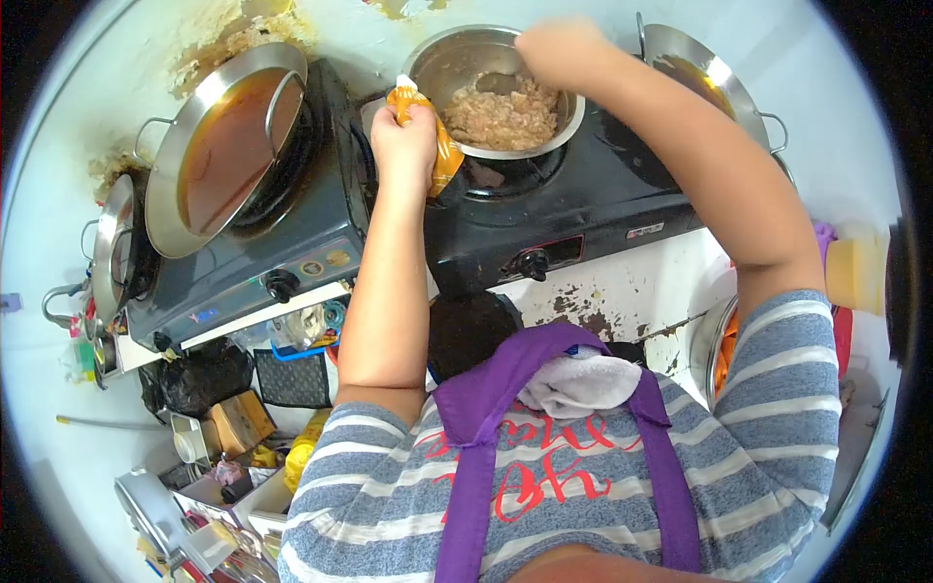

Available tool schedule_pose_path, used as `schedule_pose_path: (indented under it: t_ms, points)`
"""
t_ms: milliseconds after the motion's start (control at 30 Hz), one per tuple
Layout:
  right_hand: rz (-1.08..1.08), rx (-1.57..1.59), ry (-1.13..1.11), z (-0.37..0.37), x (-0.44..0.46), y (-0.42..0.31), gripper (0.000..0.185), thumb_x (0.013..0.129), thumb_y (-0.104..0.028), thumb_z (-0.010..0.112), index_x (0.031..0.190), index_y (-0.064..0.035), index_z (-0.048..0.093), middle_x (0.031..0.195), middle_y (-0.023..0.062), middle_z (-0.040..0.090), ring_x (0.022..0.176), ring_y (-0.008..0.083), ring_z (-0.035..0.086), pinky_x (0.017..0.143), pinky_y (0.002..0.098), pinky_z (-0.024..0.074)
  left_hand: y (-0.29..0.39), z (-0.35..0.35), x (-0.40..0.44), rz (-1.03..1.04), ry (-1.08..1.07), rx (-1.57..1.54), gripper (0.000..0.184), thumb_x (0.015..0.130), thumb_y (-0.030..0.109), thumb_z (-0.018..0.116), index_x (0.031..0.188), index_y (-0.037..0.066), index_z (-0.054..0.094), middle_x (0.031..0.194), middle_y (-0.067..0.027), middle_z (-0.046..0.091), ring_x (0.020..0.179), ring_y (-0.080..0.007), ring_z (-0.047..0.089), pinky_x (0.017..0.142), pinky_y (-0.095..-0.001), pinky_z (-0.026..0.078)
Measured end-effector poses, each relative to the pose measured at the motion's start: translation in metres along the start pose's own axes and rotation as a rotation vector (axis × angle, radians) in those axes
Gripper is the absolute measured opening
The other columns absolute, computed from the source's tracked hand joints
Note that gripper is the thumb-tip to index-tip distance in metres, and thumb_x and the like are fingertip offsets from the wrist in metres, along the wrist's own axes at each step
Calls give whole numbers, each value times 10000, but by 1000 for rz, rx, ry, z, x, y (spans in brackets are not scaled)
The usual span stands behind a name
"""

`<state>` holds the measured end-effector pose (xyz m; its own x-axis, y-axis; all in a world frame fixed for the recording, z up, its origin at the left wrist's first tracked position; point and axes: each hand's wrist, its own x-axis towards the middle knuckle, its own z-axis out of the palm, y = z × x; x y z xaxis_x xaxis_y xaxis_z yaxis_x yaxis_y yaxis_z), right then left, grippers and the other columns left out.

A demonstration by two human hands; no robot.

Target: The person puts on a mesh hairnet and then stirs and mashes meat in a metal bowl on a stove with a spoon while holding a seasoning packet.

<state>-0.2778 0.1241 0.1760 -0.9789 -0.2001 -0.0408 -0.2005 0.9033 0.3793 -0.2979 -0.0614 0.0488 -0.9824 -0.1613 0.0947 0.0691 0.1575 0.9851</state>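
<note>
My left hand (403, 141) is closed around an orange cloth (445, 160) with white markings, pressed at the left rim of a steel bowl (476, 44). Inside the bowl is a pale, lumpy minced mixture (505, 117), with a dark rounded shape (498, 84) at its upper edge, perhaps the head of a spoon. Above the bowl's upper right rim, my right hand (564, 51) is curled like a fist and blurred by motion. Whatever it grips is hidden. The bowl sits over a burner of the black gas stove (603, 199).
To the left, a large two-handled wok (224, 146) of reddish-brown liquid stands on another stove (233, 282). A smaller pan (115, 238) is beyond it. Another wok (714, 73) with liquid stands at the right. A metal pot (708, 350) with orange contents is near my right elbow.
</note>
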Motion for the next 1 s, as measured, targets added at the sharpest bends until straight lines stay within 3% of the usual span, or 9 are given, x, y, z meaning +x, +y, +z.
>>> schedule_pose_path:
  t_ms: [100, 200, 300, 433, 467, 567, 700, 867, 1000]
  points:
    - [-7, -40, -57, -36, -15, -13, 166, 715, -109, 547, 808, -19, 651, 785, 150, 637, 741, 283, 632, 625, 390, 506, 3, 1, -3, -24, -3, -14, 243, 794, 126, 536, 942, -66, 524, 795, -103, 584, 655, -155, 557, 587, -282, 459]
    - [-73, -27, 49, 14, -15, -15, 159, 712, -98, 544, 793, -11, 649, 743, 144, 638, 690, 267, 634, 594, 384, 505, 5, 0, -2, -17, -8, -20, 242, 792, 125, 537, 941, -66, 525, 788, -102, 584, 653, -156, 557, 584, -281, 456]
    - [19, -5, 76, -6, 2, 12, 160, 712, -99, 540, 775, 4, 646, 706, 139, 636, 637, 253, 630, 574, 385, 503, 0, -1, -2, -10, 0, 1, 247, 788, 130, 543, 937, -65, 525, 777, -100, 582, 647, -154, 555, 576, -282, 453]
    - [-23, -302, -6, -14, 2, 24, 197, 732, -214, 560, 787, -61, 672, 788, 125, 646, 730, 283, 622, 614, 403, 477, 9, 1, -7, -17, 17, -12, 244, 779, 135, 550, 921, -62, 525, 764, -95, 578, 635, -150, 551, 564, -282, 449]
    - [-59, -464, -137, -12, -1, 17, 209, 727, -206, 562, 833, -66, 676, 827, 119, 649, 759, 273, 616, 637, 402, 472, 9, 2, -7, -15, 30, -10, 242, 777, 135, 551, 916, -61, 525, 762, -94, 577, 631, -149, 549, 561, -282, 449]
    - [-44, -152, -407, -9, -11, 14, 229, 740, -192, 545, 877, -58, 670, 873, 125, 646, 799, 266, 610, 677, 397, 466, 0, 2, -3, -1, 17, -43, 239, 775, 130, 548, 919, -60, 523, 760, -90, 575, 624, -148, 548, 559, -280, 450]
    - [-48, -3, -645, -14, -6, 9, 220, 770, -157, 537, 707, 34, 626, 647, 160, 608, 578, 261, 601, 546, 382, 474, -2, 3, -2, -19, 20, -58, 236, 780, 123, 541, 927, -61, 523, 759, -88, 575, 625, -148, 548, 558, -278, 450]
    - [-167, 97, -533, -23, -16, -5, 325, 833, -247, 514, 693, 30, 610, 634, 158, 578, 604, 264, 575, 562, 397, 436, 6, 3, -8, -63, -4, -100, 240, 787, 119, 529, 943, -63, 520, 759, -84, 576, 632, -143, 548, 561, -275, 450]
    - [-272, 261, -359, -1, -12, 6, 297, 845, -249, 504, 718, 5, 594, 626, 138, 559, 613, 252, 558, 585, 405, 428, 11, 1, -12, -96, -13, -106, 249, 777, 137, 541, 926, -62, 532, 807, -138, 603, 715, -181, 579, 660, -302, 459]
